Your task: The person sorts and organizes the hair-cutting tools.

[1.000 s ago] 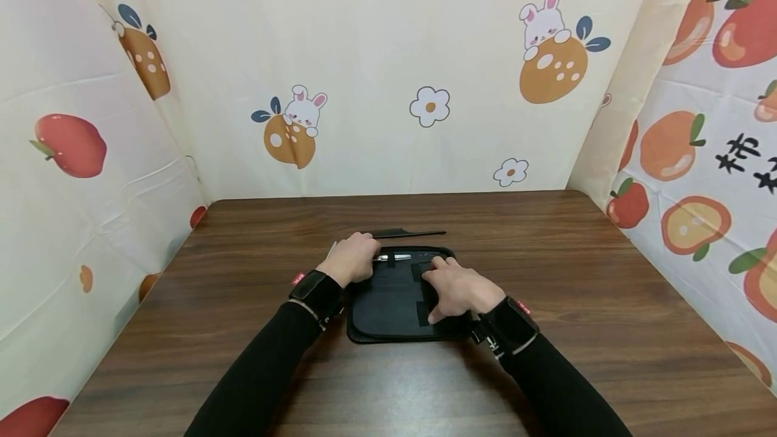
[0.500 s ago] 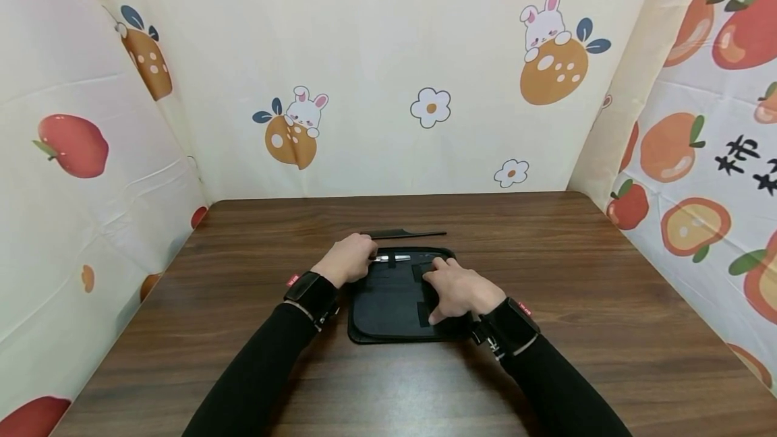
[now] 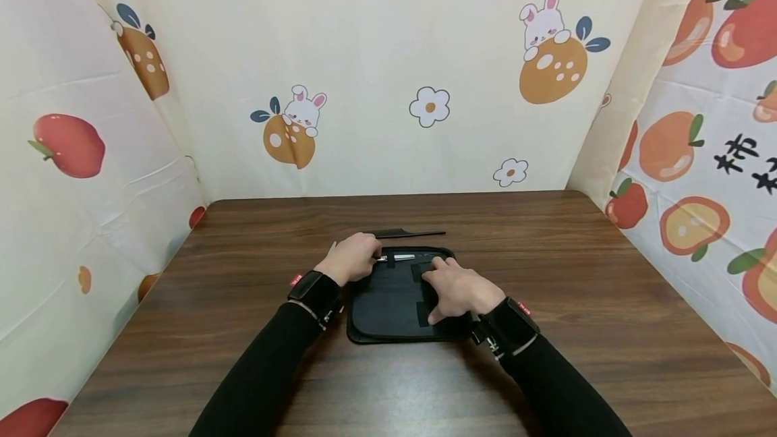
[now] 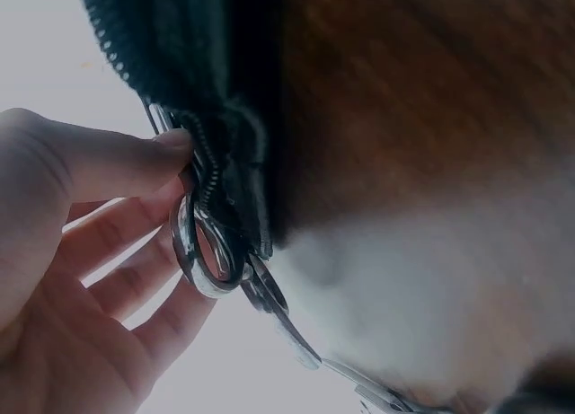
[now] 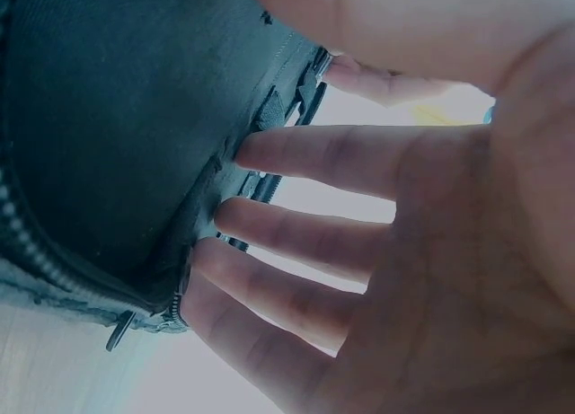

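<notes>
A black zip case (image 3: 388,312) lies on the table in the head view, its dark inner panel facing up. Scissors (image 4: 183,243) with silver finger rings appear at its zipped edge in the left wrist view. My left hand (image 3: 350,259) pinches them near the rings with thumb and fingers. Their silver blade (image 3: 403,257) passes under a dark loop (image 3: 390,258) at the case's far edge. My right hand (image 3: 459,288) rests on the right side of the case, and its fairly straight fingers (image 5: 305,158) touch the fabric in the right wrist view.
Behind the case lies a black comb (image 3: 403,232) with a thin handle. Dark tabs (image 3: 423,313) sit on the panel beside my right hand. Printed cloth (image 3: 376,73) hangs around the brown wooden table (image 3: 243,248) at the back and sides.
My left hand shifted slightly left, then came back to the right with the scissors, whose blade now reaches a little farther right past the loop. My right hand and the case stayed put.
</notes>
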### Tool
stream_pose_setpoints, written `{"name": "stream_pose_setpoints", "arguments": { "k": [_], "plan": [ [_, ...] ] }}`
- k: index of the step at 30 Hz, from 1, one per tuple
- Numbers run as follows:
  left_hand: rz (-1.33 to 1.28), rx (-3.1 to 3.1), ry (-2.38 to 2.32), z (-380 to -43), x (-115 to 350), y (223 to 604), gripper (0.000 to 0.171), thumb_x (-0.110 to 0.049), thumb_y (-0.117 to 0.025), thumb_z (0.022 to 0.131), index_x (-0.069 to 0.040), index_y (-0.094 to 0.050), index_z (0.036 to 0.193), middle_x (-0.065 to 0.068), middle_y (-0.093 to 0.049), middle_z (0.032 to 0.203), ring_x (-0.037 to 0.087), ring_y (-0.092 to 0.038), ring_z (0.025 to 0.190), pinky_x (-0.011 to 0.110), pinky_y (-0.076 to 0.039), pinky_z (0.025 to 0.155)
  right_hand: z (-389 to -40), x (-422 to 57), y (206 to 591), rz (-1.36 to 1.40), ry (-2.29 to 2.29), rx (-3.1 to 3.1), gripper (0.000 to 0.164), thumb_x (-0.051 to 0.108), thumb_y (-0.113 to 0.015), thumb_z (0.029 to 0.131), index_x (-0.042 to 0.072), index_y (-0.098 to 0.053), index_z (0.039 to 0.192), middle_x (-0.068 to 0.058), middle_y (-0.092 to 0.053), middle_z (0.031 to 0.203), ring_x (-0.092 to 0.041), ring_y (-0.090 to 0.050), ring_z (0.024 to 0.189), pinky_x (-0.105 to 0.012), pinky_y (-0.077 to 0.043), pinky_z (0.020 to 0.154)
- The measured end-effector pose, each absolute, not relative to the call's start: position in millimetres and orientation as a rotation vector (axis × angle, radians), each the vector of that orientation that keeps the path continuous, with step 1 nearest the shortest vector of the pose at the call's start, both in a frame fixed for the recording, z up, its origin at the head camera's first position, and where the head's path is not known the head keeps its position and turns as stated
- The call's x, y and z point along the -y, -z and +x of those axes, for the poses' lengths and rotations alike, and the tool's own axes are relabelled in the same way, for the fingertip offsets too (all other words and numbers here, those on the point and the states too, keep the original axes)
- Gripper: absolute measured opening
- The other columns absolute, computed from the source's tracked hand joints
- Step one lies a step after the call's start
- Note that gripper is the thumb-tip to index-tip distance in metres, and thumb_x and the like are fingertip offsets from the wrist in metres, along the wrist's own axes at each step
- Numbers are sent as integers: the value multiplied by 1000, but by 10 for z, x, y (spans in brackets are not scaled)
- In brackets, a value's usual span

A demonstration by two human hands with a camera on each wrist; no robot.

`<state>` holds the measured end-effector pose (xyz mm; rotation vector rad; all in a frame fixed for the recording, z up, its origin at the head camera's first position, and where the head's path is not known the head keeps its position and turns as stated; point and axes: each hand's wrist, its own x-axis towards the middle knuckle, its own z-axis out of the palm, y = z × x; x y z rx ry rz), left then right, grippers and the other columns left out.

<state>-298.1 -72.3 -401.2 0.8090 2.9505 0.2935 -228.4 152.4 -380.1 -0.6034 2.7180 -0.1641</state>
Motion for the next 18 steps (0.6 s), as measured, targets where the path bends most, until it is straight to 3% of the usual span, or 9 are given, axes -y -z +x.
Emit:
{"name": "stream_pose_setpoints", "arguments": {
  "k": [10, 16, 18],
  "plan": [
    [878, -2946, -274, -3009, 681, 4020, 14, -2, -63, 98, -9, -74, 101, 7, -70, 100, 24, -66, 97, 40, -52, 92, -2290, -1527, 3802, -606, 158, -2711, 74, 35, -88, 81, 7, -58, 142, -14, -46, 142, -33, -43, 128, -47, -50, 91],
    [882, -2960, -284, -3000, 694, 4028, 13, -2, -63, 99, -10, -74, 99, 7, -69, 98, 22, -65, 92, 42, -53, 88, -2282, -1527, 3805, -593, 165, -2724, 73, 35, -89, 80, 8, -59, 141, -12, -47, 139, -30, -44, 124, -46, -50, 91],
    [862, -2968, -290, -2987, 713, 4022, 14, -3, -62, 99, -11, -72, 94, 5, -66, 94, 20, -62, 85, 42, -52, 80, -2282, -1524, 3809, -590, 174, -2727, 73, 35, -89, 80, 8, -60, 141, -11, -47, 138, -29, -44, 123, -46, -50, 91]
  ]
}}
